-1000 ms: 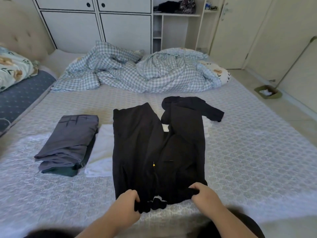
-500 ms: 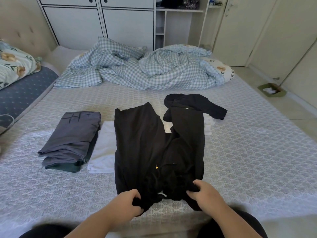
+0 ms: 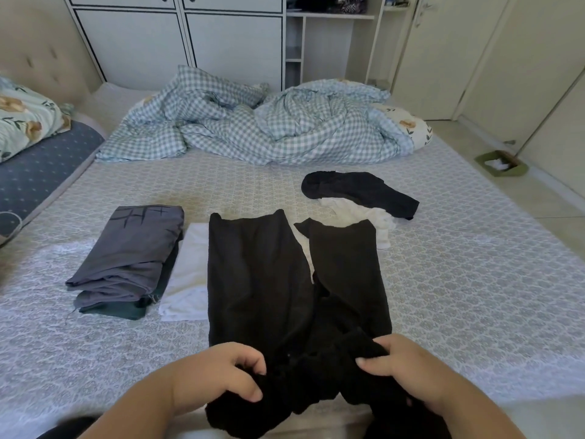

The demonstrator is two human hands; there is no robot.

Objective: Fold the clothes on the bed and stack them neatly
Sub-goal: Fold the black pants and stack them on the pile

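Black trousers (image 3: 262, 274) lie spread on the bed (image 3: 474, 296), legs pointing away from me. My left hand (image 3: 215, 375) and my right hand (image 3: 408, 365) each grip the bunched waistband at the near bed edge. To the left sits a folded pile: a grey garment (image 3: 133, 255) on top of a dark green one (image 3: 123, 312). A white garment (image 3: 186, 277) lies partly under the trousers' left side. Further back, a small black garment (image 3: 357, 190) rests on another white garment (image 3: 376, 220).
A crumpled blue checked duvet (image 3: 253, 128) fills the far part of the bed. A floral pillow (image 3: 22, 122) and a dark blue mat (image 3: 38, 175) lie at left. White cupboards (image 3: 190, 42) stand behind. A green box (image 3: 501, 164) sits on the floor at right.
Both hands have pulled the trousers' waistband toward me over the bed edge. The right trouser leg has slid off the small black garment, which now lies uncovered behind.
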